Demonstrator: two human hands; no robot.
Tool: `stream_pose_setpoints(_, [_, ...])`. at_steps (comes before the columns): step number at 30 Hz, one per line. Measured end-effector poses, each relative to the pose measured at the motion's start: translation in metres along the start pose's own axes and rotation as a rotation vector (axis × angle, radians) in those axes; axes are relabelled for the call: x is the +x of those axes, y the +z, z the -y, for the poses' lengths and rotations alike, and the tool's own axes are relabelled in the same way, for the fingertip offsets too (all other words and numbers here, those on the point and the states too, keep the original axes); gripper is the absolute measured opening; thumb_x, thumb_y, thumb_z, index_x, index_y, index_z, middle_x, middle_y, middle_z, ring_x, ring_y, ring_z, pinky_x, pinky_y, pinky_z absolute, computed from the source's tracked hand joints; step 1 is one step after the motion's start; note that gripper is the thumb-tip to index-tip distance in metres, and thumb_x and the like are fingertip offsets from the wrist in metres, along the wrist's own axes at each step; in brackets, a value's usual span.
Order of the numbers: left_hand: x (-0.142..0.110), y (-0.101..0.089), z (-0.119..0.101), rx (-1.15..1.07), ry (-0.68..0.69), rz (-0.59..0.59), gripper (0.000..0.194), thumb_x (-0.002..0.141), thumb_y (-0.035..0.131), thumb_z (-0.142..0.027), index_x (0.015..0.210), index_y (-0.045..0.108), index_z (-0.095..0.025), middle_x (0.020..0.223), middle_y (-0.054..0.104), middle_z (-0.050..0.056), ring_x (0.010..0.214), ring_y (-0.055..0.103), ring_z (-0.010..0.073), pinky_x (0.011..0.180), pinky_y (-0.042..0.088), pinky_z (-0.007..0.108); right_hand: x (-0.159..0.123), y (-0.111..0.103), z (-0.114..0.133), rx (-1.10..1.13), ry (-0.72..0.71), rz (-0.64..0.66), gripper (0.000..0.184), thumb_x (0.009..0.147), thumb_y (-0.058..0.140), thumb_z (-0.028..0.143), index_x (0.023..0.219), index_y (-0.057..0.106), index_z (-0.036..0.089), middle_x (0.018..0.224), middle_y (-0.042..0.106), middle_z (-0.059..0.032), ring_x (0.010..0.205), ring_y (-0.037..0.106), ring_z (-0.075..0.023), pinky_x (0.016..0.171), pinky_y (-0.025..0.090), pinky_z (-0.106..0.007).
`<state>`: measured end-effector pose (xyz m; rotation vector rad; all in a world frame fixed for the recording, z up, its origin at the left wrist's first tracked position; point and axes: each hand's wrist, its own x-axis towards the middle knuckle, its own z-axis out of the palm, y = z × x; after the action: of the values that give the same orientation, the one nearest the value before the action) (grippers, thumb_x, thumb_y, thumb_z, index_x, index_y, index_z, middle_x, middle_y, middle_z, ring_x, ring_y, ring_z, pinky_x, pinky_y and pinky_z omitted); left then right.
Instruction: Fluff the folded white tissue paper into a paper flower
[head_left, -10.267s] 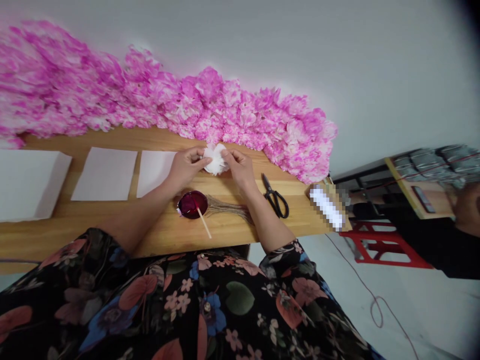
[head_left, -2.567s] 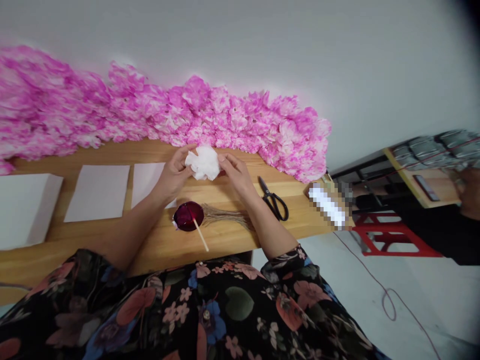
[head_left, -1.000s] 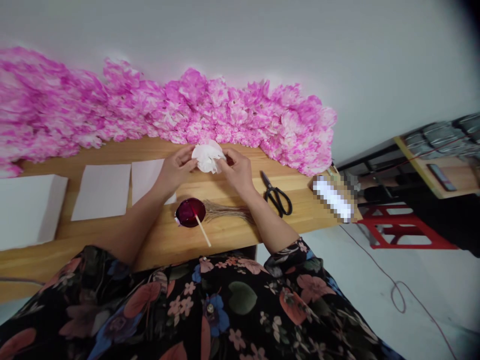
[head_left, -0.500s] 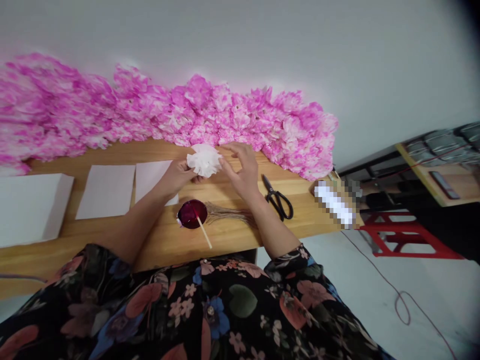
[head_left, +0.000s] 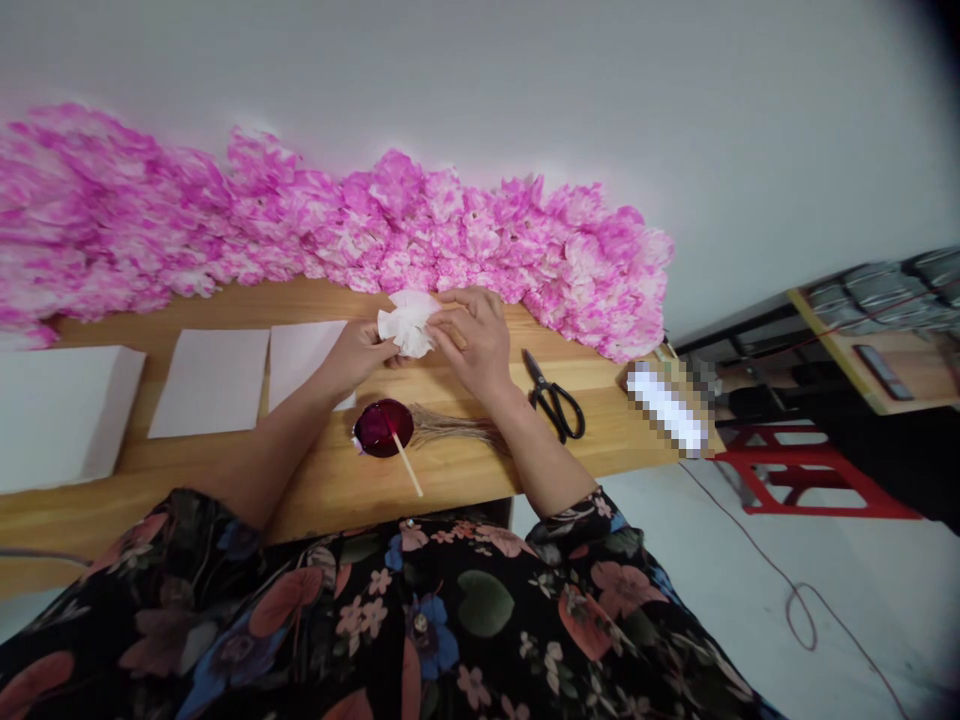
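Note:
A white ruffled paper flower (head_left: 407, 322) is held up above the wooden table between my two hands. My left hand (head_left: 365, 352) grips it from the lower left, its thumb against the underside. On the right side, my right hand (head_left: 478, 338) pinches the edge of the petals between thumb and fingers. Below the hands sits a small bowl of dark red-purple liquid (head_left: 373, 430) with a pale stick (head_left: 407, 462) leaning out of it. A bundle of thin brown wires or stems (head_left: 454, 424) lies beside the bowl, partly under my right forearm.
Black-handled scissors (head_left: 555, 400) lie right of my forearm. Stacks of white paper (head_left: 210, 383) and a thicker white stack (head_left: 60, 420) are at left. Pink-white paper flowers (head_left: 405, 215) line the wall. A red stool (head_left: 810, 475) and a cable (head_left: 757, 545) are on the floor.
My right hand has moved in from beside the flower, its fingers closing onto the petals. The flower has tilted slightly; my left hand keeps its hold.

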<state>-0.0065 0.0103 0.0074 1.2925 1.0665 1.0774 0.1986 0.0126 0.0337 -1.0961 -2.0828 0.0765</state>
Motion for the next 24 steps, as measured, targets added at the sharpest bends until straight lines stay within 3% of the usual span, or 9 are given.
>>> stream_pose_setpoints(7, [0.001,0.003,-0.003,-0.038,-0.03,-0.04,0.018,0.064,0.073,-0.033,0.059,0.068,-0.017,0.054,0.068,0.001,0.048,0.059,0.0122,0.049,0.047,0.022,-0.003,-0.001,0.021,-0.181,-0.048,0.119,0.028,0.107,0.054,0.04,0.096,0.078,0.029,0.101,0.074,-0.0055,0.1,0.058,-0.0245,0.091,0.039,-0.043])
stream_pose_setpoints(13, [-0.001,0.004,-0.005,-0.07,-0.035,-0.022,0.021,0.065,0.074,-0.036,0.062,0.069,-0.016,0.058,0.07,0.004,0.049,0.06,0.0126,0.049,0.047,0.022,-0.004,0.0,0.013,-0.045,-0.002,0.152,0.03,0.107,0.053,0.042,0.102,0.078,0.027,0.107,0.078,-0.0052,0.103,0.061,-0.0249,0.091,0.036,-0.042])
stream_pose_setpoints(19, [0.0,0.002,0.0,-0.053,-0.022,-0.012,0.017,0.067,0.07,-0.032,0.067,0.073,-0.016,0.06,0.071,0.003,0.049,0.06,0.0127,0.049,0.047,0.022,-0.003,0.006,0.004,0.088,0.132,0.104,0.029,0.104,0.057,0.046,0.104,0.077,0.026,0.096,0.079,-0.0037,0.095,0.064,-0.0239,0.092,0.039,-0.04])
stream_pose_setpoints(24, [0.001,0.001,0.001,-0.054,-0.019,-0.002,0.019,0.068,0.072,-0.034,0.067,0.073,-0.015,0.061,0.072,0.005,0.051,0.061,0.0134,0.05,0.048,0.022,-0.004,0.009,0.003,0.07,0.114,0.135,0.024,0.103,0.059,0.041,0.103,0.078,0.025,0.097,0.079,-0.0044,0.099,0.064,-0.0239,0.093,0.039,-0.039])
